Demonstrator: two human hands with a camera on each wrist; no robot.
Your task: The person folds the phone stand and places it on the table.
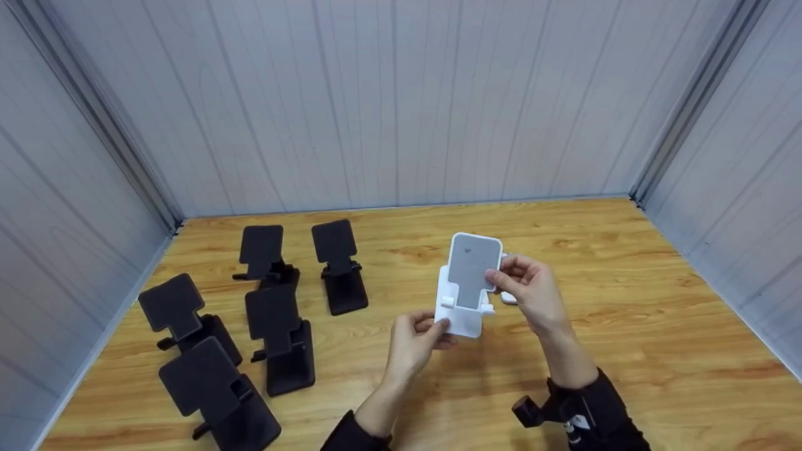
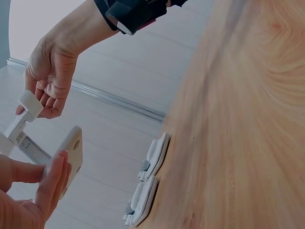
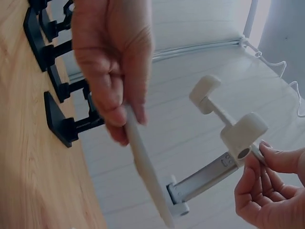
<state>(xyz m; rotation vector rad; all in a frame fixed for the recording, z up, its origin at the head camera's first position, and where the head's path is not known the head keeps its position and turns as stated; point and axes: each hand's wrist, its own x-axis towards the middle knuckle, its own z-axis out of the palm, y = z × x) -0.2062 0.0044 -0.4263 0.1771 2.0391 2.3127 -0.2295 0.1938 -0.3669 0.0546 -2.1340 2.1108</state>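
A white phone stand with a grey pad on its upper plate is held above the table between both hands. My left hand pinches the lower corner of its white base between thumb and fingers. On the right edge of the upper plate, my right hand grips with the thumb over the pad. Two white lower hooks stick out from the plate. A silver metal arm, seen from the side in the right wrist view, links base and plate, and the stand is unfolded.
Several black phone stands stand unfolded on the left of the wooden table. Two white folded stands lie on the table, mostly behind my right hand in the head view. Pale panel walls enclose the back and sides.
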